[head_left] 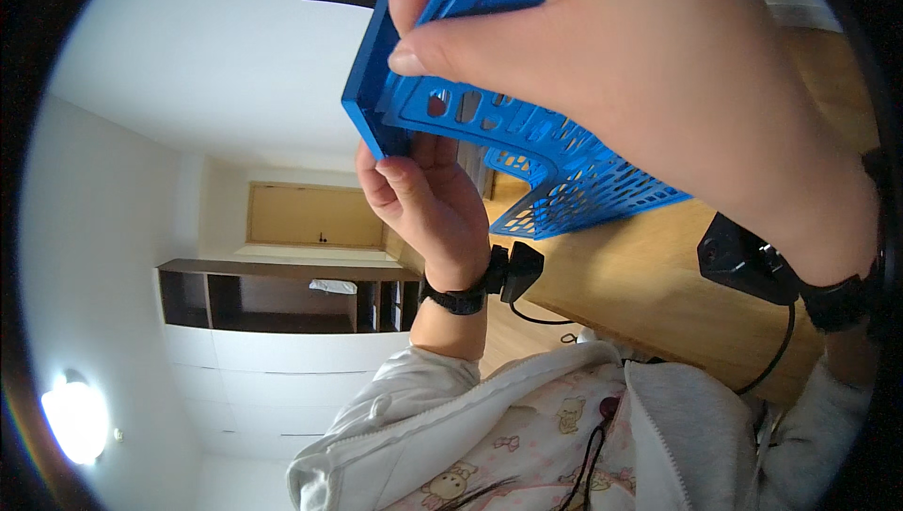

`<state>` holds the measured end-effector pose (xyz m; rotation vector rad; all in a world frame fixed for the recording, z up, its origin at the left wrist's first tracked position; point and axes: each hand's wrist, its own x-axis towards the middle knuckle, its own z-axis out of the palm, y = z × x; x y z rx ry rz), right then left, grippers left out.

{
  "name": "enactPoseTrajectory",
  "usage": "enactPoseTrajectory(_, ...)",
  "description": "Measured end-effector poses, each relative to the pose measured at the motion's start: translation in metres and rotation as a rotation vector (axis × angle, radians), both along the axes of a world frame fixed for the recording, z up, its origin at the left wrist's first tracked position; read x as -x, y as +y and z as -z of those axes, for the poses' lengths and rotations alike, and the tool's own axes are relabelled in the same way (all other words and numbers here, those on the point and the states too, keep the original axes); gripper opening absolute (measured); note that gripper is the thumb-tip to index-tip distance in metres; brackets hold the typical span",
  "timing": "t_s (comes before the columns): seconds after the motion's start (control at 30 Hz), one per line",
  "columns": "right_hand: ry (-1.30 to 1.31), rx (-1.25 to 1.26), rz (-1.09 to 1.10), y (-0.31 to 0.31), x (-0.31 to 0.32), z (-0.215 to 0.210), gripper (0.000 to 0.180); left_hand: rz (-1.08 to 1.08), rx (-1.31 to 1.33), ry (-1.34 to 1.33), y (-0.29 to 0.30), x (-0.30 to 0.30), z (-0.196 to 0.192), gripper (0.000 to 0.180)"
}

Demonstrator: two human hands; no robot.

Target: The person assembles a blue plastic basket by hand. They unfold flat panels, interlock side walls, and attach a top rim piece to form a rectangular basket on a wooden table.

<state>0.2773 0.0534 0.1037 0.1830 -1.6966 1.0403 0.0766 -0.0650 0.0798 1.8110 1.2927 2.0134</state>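
Right hand (658,87): fingers clamped over top of blue perforated plastic basket (527,144), raised close to camera. Left hand (428,200): fingers gripping its lower corner. Step judged: turning or inspecting, held aloft. Wooden worktop (658,285) lies beyond; open room leftward, toward shelf unit (273,299).

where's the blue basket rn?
Head view, upper centre: blue perforated basket held by both hands, left hand at its lower corner, right hand gripping its top.

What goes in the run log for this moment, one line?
left hand: grips blue perforated basket at lower corner | right hand: grips its upper edge | basket: lifted, tilted | behind: wooden surface
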Motion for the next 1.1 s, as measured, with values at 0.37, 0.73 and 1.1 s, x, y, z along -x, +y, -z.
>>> enactPoseTrajectory(0.37, -0.002, -0.002, -0.023, 0.005, 0.007, 0.006, 0.011, -0.035, -0.005, 0.018, 0.000, 0.002, 0.004, 0.041)
enactPoseTrajectory(0.73, -0.008, 0.002, -0.039, 0.007, 0.005, 0.004, 0.012, -0.025, -0.007, 0.125, -0.003, 0.012, 0.000, 0.041)
enactPoseTrajectory(1.1, -0.010, 0.022, -0.044, 0.005, 0.002, 0.008, 0.012, -0.015, -0.006, 0.261, -0.006, 0.021, -0.015, 0.024)
